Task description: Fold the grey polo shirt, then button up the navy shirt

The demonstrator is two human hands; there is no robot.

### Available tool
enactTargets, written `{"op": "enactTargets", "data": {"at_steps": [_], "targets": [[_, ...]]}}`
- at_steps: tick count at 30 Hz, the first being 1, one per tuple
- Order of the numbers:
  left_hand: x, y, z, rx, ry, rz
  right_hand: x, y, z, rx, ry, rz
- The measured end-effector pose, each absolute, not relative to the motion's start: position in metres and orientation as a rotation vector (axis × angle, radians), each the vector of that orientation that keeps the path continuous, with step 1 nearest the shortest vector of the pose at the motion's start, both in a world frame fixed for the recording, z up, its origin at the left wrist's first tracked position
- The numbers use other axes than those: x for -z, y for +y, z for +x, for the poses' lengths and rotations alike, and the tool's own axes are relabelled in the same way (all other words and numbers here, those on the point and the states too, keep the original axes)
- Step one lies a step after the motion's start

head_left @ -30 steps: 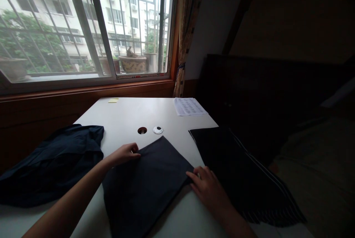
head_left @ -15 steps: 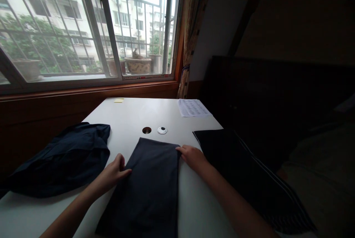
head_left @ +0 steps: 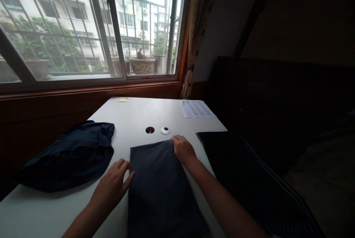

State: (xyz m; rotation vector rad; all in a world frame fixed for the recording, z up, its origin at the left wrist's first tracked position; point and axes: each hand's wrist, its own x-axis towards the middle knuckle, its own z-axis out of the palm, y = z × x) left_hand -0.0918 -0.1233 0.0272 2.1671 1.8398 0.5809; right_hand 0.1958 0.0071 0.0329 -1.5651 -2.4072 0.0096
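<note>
A folded dark blue-grey cloth lies flat on the white table in front of me, its near end cut off by the picture's lower edge. At its far right corner, my right hand has its fingers closed on the fabric. My left hand is beside the cloth's left edge, thumb and fingers apart. Whether its thumb touches the fabric I cannot tell. To the left lies a crumpled navy garment. A black cloth with white stripes along one edge lies to the right.
The white table stands below a barred window. Near its middle are a round hole and a round white cover. Printed sheets lie at the back right, a yellow slip at the back left.
The folded cloth has turned counterclockwise, its far right corner shifting left and away from me with my right hand. My left hand has opened from a pinch. The view has shifted slightly.
</note>
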Motion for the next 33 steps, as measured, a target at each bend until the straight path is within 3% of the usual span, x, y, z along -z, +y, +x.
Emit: {"op": "enactTargets", "data": {"at_steps": [4, 8, 19, 33], "targets": [[-0.024, -0.08, -0.071, -0.509, 1.741, 2.53, -0.02, -0.004, 0.163, -0.106, -2.535, -1.327], [0.004, -0.045, -0.054, -0.266, 1.809, 2.524, -0.001, -0.012, 0.154, -0.184, -2.605, -1.251], [0.027, -0.036, -0.08, -0.212, 1.967, 2.335, 0.01, 0.005, 0.194, -0.37, -2.497, -1.573], [0.041, -0.033, -0.118, -0.287, 2.178, 2.209, 0.028, 0.003, 0.221, -0.209, -2.348, -1.732]]}}
